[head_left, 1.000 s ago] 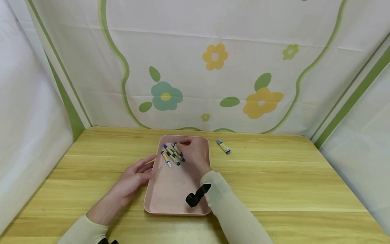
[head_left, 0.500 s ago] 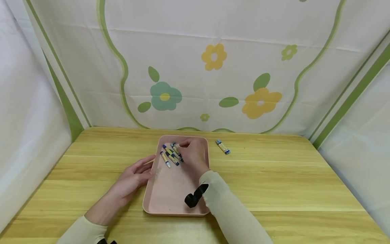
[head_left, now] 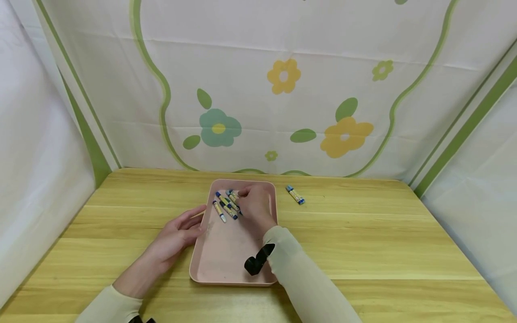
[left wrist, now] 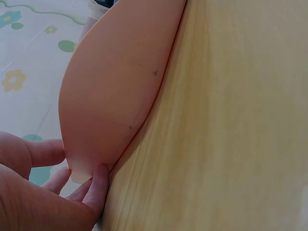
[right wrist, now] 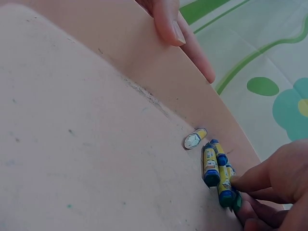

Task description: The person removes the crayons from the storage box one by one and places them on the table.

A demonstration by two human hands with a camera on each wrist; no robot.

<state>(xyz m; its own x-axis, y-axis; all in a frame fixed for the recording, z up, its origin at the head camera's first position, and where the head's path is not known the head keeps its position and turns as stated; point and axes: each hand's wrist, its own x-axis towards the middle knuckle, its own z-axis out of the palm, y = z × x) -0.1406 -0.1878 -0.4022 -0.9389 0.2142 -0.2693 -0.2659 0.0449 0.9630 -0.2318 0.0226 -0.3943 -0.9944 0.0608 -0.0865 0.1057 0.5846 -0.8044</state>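
Crayons (head_left: 226, 204), clustered at the far end of the pink tray (head_left: 226, 260): my right hand (head_left: 254, 204) pinches one lightly by its wrapper, best lowered flat beside the rest, while my left hand (head_left: 177, 235), fingers straight, steadies the tray's left rim.

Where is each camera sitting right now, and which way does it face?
Head: looks forward and down at the wooden table; both hands and sleeves show.
Left wrist: low beside the shallow pink plastic tray; left hand fingers touch its rim.
Right wrist: inside the tray, facing the blue-and-yellow crayons; right hand touches them.
All views share the tray.
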